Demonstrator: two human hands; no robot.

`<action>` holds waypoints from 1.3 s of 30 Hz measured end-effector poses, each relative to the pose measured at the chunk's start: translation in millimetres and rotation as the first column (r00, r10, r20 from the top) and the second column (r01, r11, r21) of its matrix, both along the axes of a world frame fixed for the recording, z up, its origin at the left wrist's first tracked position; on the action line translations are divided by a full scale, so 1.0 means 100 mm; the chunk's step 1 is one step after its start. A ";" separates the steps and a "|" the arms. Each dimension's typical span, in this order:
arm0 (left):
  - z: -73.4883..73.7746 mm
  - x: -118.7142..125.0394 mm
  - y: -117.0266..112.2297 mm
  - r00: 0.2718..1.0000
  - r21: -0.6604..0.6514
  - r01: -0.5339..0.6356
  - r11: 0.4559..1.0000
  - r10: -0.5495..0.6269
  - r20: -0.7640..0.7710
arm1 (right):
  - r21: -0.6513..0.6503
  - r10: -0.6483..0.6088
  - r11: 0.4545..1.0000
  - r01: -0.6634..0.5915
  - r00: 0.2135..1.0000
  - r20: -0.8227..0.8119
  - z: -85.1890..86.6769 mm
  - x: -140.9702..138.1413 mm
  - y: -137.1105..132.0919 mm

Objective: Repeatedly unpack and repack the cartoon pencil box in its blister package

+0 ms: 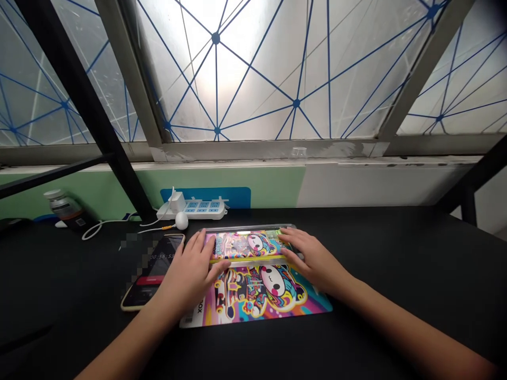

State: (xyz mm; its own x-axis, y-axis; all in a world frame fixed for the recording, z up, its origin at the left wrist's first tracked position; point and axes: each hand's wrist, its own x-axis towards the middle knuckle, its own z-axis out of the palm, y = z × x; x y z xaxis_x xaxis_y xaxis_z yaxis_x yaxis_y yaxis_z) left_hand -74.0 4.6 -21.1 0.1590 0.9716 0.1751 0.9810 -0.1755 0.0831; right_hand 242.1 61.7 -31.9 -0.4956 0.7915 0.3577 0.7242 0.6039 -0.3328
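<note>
A colourful flat sheet (253, 295) printed with a cartoon figure lies on the black table. Across its far part is a narrow rectangular case or folded panel (241, 246) with a similar cartoon print and a shiny clear edge; which of the two, I cannot tell. My left hand (196, 264) rests over the panel's left end, fingers stretched forward and thumb along its near edge. On the right end lies my right hand (309, 258), its fingers spread and slightly bent. Both palms face down, and the fingertips touch the printed surface.
A phone (152, 272) lies left of the sheet, close to my left hand. Behind it are a white power strip (204, 209) with a plug and cable, and a bottle (67, 206). Black metal bars (85, 108) slant up before the window.
</note>
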 end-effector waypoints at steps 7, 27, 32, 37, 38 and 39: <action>-0.06 0.14 0.01 0.992 0.143 0.123 0.982 -0.118 -0.039 | 0.276 0.140 0.949 -0.152 0.988 0.063 0.06 -0.12 -0.21; -0.06 0.43 0.23 0.967 0.030 0.248 0.968 -0.246 -0.073 | -0.305 0.465 0.848 -0.434 0.884 0.037 0.08 -0.33 -0.50; -0.02 0.44 0.24 0.970 0.016 0.242 0.970 -0.242 -0.028 | -0.275 0.436 0.871 -0.407 0.898 0.053 0.05 -0.38 -0.49; -0.02 0.43 0.26 0.970 0.015 0.243 0.970 -0.242 -0.038 | -0.313 0.355 0.899 -0.306 0.928 0.112 0.00 -0.39 -0.50; -0.02 0.42 0.26 0.969 0.018 0.243 0.970 -0.242 -0.048 | -0.334 0.353 0.895 -0.295 0.927 0.128 0.00 -0.39 -0.50; -0.03 0.42 0.27 0.969 0.020 0.244 0.970 -0.242 -0.055 | -0.356 0.353 0.890 -0.285 0.925 0.142 0.01 -0.39 -0.50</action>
State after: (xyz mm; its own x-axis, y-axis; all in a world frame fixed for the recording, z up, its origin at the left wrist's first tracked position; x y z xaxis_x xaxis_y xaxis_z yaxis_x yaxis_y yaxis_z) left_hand -31.8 31.7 -23.7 0.3993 0.8978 0.1857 0.9115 -0.4106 0.0254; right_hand 203.2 11.5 -31.4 -0.7744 0.6324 -0.0214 0.5811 0.6975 -0.4193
